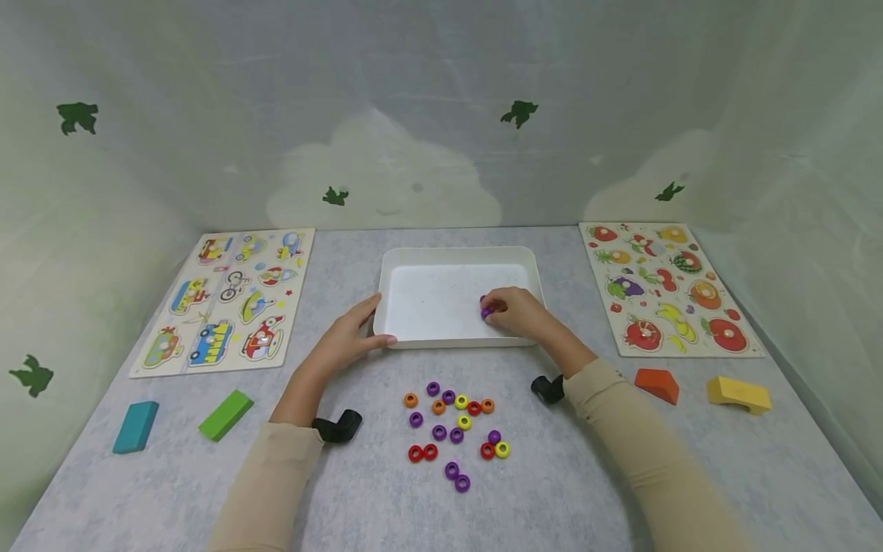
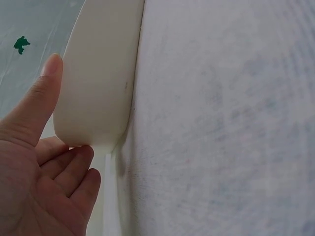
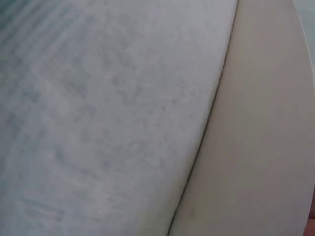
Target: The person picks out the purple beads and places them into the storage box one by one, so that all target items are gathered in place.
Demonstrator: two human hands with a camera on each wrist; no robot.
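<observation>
A shallow white tray (image 1: 421,344) stands on the table in the head view. My left hand (image 1: 352,333) rests against its near left corner, thumb along the front wall and fingers at the left side. The left wrist view has that hand (image 2: 54,172) with its thumb straight and its fingers loosely bent against the tray wall (image 2: 98,78). Inside the tray at the right, my right hand (image 1: 516,313) pinches a purple bead (image 1: 486,313). Another bit of purple (image 1: 482,299) shows beside its fingertips, partly hidden. The right wrist view mostly holds the tray's outer wall (image 3: 261,118).
Several purple, orange, red and yellow beads (image 1: 457,435) lie loose before the tray. Picture puzzle boards flank it, vehicles (image 1: 228,299) left and fruit (image 1: 662,291) right. Teal (image 1: 135,427) and green (image 1: 225,415) blocks lie left; orange (image 1: 657,385) and yellow (image 1: 739,394) ones right.
</observation>
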